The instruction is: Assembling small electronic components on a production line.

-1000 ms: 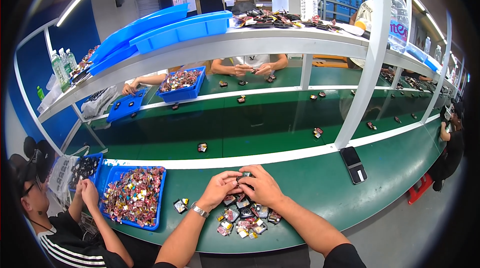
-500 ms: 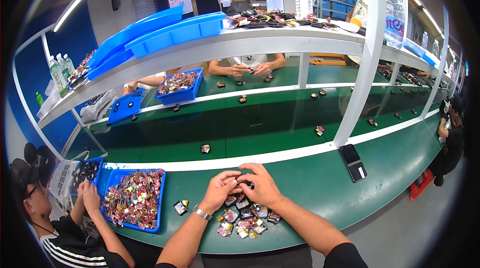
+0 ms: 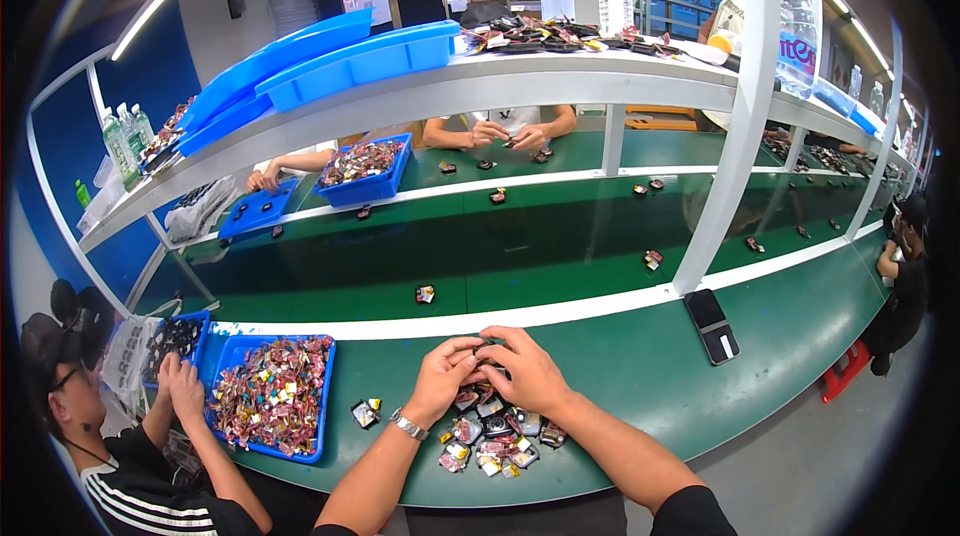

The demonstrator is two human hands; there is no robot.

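My left hand (image 3: 447, 378), with a metal watch on its wrist, and my right hand (image 3: 522, 374) meet over the near side of the green bench. Their fingers are closed around a small black part (image 3: 488, 349), mostly covered by the fingers, so its exact kind is unclear. Just below them lies a pile of small electronic assemblies (image 3: 495, 438), with black casings, pinkish-red pieces and yellow-and-white tabs. One separate assembly (image 3: 366, 413) of the same sort rests left of my left forearm.
A blue tray (image 3: 325, 406) heaped with pinkish-red pieces stands left, beside a seated person working by hand. A dark phone-like device (image 3: 712, 326) lies at right. Beyond a white rail, a green belt (image 3: 560, 266) carries scattered assemblies. A white shelf post (image 3: 735, 146) rises at right.
Assemblies on the belt sit slightly further right. My two hands stay together around the black part, with only small finger shifts.
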